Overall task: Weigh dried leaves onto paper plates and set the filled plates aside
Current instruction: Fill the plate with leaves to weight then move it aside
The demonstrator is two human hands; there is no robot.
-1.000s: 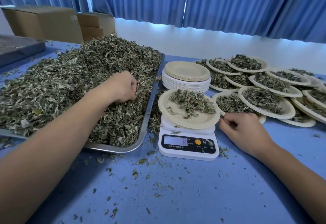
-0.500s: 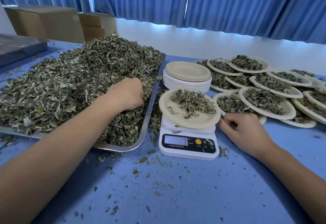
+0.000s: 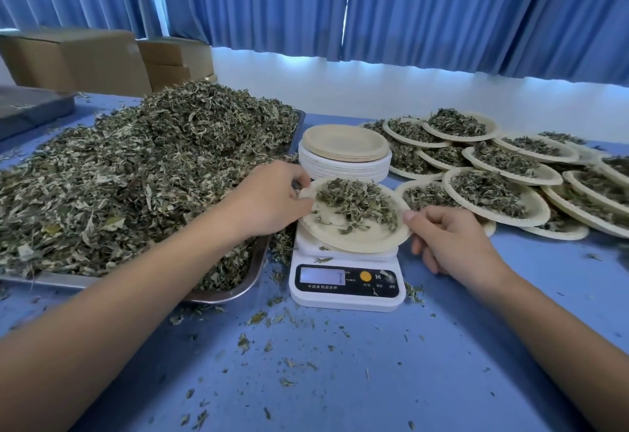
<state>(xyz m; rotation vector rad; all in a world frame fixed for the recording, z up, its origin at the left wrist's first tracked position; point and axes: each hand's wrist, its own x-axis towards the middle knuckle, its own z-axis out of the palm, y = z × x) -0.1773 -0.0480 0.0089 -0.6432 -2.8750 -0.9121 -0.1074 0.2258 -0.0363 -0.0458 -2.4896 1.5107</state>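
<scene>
Plate of leaves on scale, tilted | left hand grip pinches near-tray rim; right hand grip pinches opposite rim | risk: uneven lift spills leaves onto desk

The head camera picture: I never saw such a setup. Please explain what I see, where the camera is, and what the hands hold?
No machine: a person's two bare hands, filmed by a camera worn on the head, looking down. On the blue table lie a metal tray heaped with dried green leaves, a white digital scale, a stack of empty paper plates and many filled plates. The left hand and right hand both grip the leaf-filled paper plate over the scale.
</scene>
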